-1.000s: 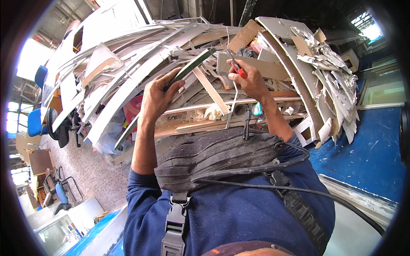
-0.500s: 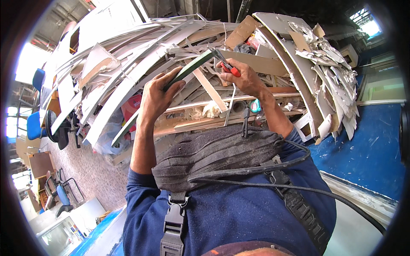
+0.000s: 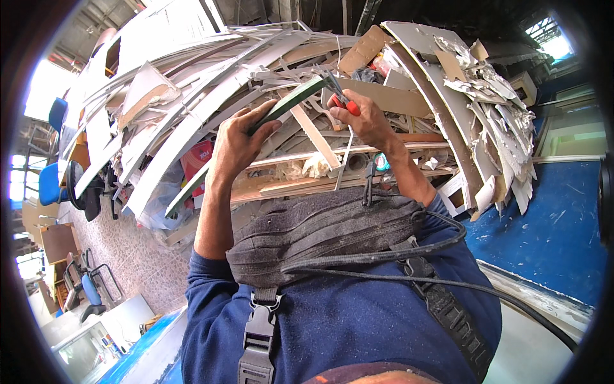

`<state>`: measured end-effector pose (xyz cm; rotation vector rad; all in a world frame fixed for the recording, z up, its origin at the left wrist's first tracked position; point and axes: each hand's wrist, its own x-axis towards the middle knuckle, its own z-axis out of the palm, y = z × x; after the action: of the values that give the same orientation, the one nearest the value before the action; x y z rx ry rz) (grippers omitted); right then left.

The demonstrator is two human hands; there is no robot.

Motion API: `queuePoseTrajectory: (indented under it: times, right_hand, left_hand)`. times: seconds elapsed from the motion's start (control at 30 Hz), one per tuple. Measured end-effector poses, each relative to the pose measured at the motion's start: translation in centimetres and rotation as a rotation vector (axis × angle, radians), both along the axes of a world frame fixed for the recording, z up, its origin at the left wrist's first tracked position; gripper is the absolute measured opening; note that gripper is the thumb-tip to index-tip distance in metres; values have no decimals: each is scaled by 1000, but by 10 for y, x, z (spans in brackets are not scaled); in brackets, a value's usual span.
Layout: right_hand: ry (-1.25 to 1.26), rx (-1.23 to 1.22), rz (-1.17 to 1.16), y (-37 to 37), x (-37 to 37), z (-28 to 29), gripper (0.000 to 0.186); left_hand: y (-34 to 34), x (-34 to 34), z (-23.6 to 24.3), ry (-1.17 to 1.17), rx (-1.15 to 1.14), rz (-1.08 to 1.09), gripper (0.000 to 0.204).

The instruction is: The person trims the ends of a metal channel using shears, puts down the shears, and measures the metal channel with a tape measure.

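My left hand (image 3: 241, 134) grips a long dark green strip (image 3: 294, 95) that slants up to the right; its lower part runs down behind my wrist to the left. My right hand (image 3: 364, 121) is closed on red-handled pliers (image 3: 349, 105), their metal jaws at the upper end of the strip; I cannot tell whether they are clamped on it. A thin white strip (image 3: 344, 160) hangs below my right hand. Behind both hands lies a heaped pile of white and wooden offcuts (image 3: 198, 77), with a tan plank (image 3: 314, 134) slanting between my hands.
Torn white boards (image 3: 486, 128) lean at the right beside a blue surface (image 3: 537, 230). Blue chairs (image 3: 51, 182) and stacked furniture stand at the left on a speckled floor (image 3: 121, 256). A dark padded bag (image 3: 326, 230) with black cables hangs at my chest.
Over the last second my right hand and the pliers have moved left, bringing the jaws to the upper end of the green strip. My left hand has barely moved.
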<state>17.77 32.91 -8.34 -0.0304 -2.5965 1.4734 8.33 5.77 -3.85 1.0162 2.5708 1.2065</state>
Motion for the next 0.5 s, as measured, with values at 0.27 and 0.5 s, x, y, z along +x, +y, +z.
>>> queuePoseTrajectory:
  times: [0.27, 0.5]
  right_hand:
    - [18, -418, -409, 13, 3, -14, 29]
    - [368, 604, -379, 17, 5, 13, 38]
  left_hand:
    - [-1, -2, -1, -9, 79, 10, 45]
    - [-5, 1, 9, 166, -50, 103, 46]
